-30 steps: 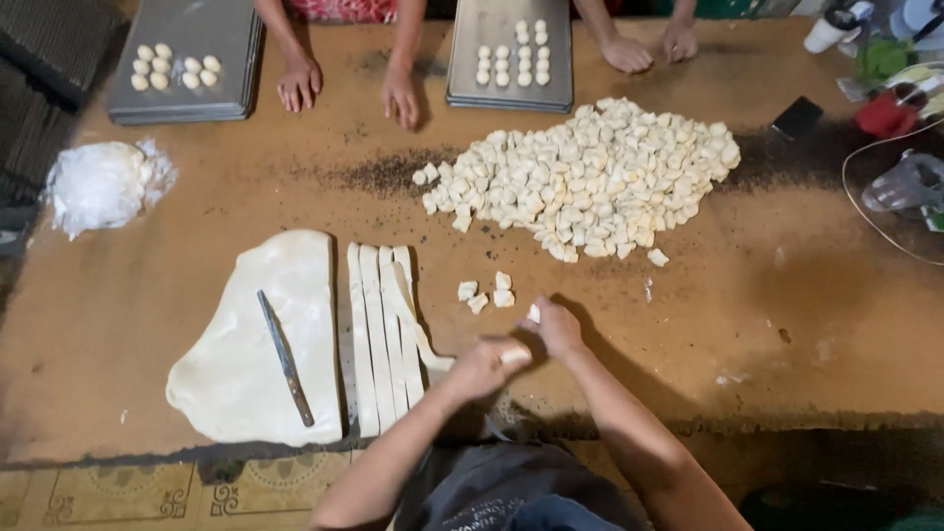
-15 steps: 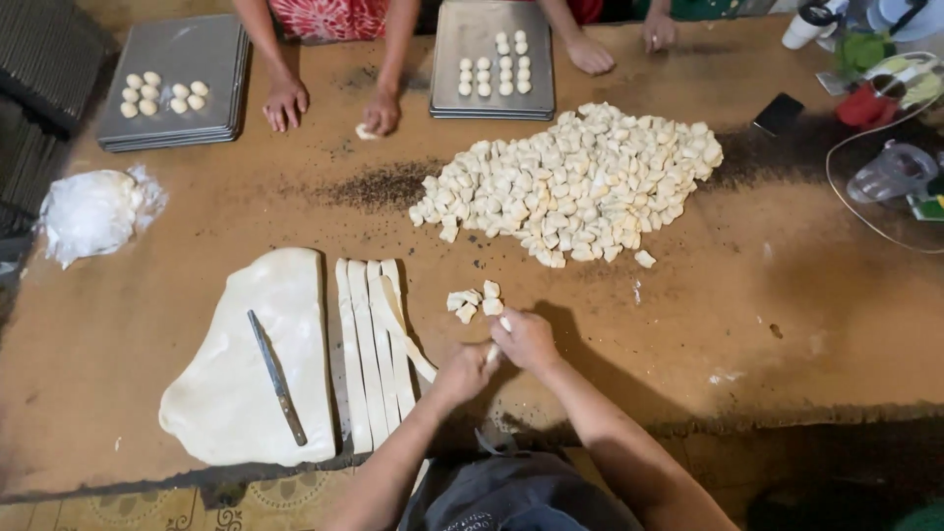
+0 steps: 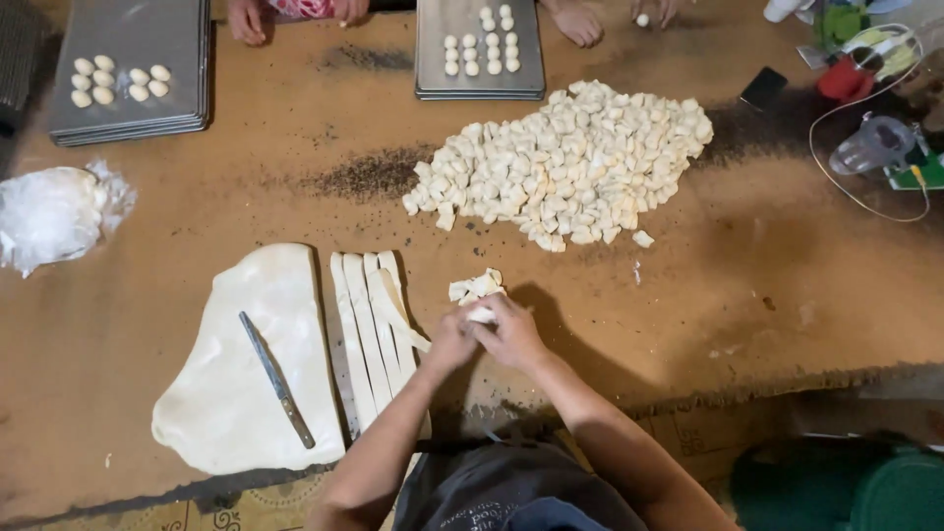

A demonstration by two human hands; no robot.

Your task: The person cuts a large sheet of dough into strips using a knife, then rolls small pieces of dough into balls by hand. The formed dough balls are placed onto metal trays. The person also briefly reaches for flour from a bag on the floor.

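My left hand [image 3: 450, 341] and my right hand [image 3: 511, 330] meet over the brown work surface [image 3: 747, 295], both pinching one end of a pale dough strip [image 3: 407, 324]. Just beyond my fingers lie a few small cut dough pieces [image 3: 476, 285]. Left of my hands lie several cut dough strips [image 3: 366, 329] side by side, and a flat rolled dough sheet [image 3: 231, 393] with a knife [image 3: 278, 380] resting on it. A large heap of cut dough pieces [image 3: 565, 162] sits farther ahead.
Two metal trays [image 3: 128, 74] [image 3: 479, 54] with small dough balls stand at the far edge, where other people's hands [image 3: 575, 22] work. A crumpled plastic bag [image 3: 54, 211] lies at left. Cups, a phone and a cable clutter the right corner [image 3: 870, 98].
My hands have moved forward and together, closer to the small cut pieces, still working the strip's end. The other people's hands have pulled back toward the far edge.
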